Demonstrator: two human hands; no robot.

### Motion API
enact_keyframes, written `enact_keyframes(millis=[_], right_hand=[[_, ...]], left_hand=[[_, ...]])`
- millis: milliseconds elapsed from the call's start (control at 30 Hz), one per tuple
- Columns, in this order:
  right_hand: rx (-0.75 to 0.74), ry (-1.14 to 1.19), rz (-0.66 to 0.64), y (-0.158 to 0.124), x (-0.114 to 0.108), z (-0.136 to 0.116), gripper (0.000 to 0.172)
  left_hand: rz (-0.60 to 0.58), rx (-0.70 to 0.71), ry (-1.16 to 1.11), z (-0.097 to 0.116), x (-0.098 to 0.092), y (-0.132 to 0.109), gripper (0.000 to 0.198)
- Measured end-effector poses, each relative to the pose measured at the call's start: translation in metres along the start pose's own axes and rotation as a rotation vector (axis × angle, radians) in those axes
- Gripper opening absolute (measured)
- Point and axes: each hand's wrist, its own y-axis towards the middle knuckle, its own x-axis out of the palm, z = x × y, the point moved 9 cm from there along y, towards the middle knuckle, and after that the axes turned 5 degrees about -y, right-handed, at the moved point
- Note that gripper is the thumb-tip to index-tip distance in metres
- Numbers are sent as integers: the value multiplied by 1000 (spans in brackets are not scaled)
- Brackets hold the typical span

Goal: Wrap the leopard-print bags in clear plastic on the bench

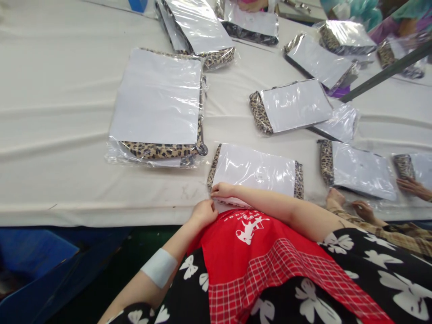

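In front of me, near the table's edge, lies a leopard-print item with a white sheet on top, inside a clear plastic bag (259,173). My right hand (223,191) reaches across from the right, fingers pinched at the bag's near left corner. Just below it, my left hand (204,212) is closed beside that corner, its fingertips curled in; what they hold, if anything, is too small to make out. My right forearm covers part of the bag's near edge.
A stack of bagged leopard-print items (157,99) lies ahead to the left, with another stack (202,27) behind it. Several more bags, including one bagged item (297,105), lie to the right. A co-worker's hands (335,198) are close on my right. A metal bar (388,72) slants across the far right.
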Motion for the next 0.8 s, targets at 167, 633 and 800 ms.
enact_keyframes(millis=[167,633,800], right_hand=[[1,17,-18,-4,-2,-4,23],[-115,-192,-161,-2,14,-20,25],[-147,-280,-157,-7,20,-24,23]], left_hand=[[90,-242,-292,-24,-4,11,23],[160,410,255,27,-15,-31,20],[258,491,268,24,-15,-25,25]])
